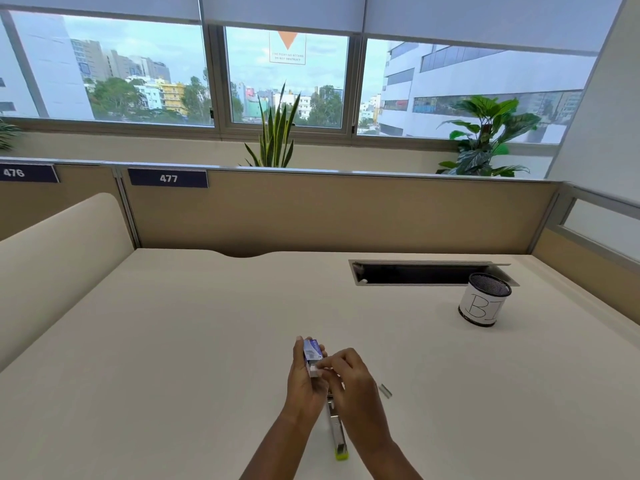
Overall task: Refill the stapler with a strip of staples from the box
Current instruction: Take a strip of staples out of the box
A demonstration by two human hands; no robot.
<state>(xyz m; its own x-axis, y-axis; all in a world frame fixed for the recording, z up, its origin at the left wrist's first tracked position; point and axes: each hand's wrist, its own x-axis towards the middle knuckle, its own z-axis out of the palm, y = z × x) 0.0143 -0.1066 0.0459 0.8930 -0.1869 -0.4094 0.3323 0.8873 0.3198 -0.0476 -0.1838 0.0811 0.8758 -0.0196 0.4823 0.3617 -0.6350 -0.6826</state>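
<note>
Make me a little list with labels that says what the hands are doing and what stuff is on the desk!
left hand: holds the staple box above the desk
right hand: fingertips pinch at the box's open end
stapler: lies open on the desk below the hands, mostly hidden by them
loose staple strip: on the desk, right of the hands
mesh pen cup: far right, upright, letters "BI" on its paper wrap
cable slot: open, behind the cup
</note>
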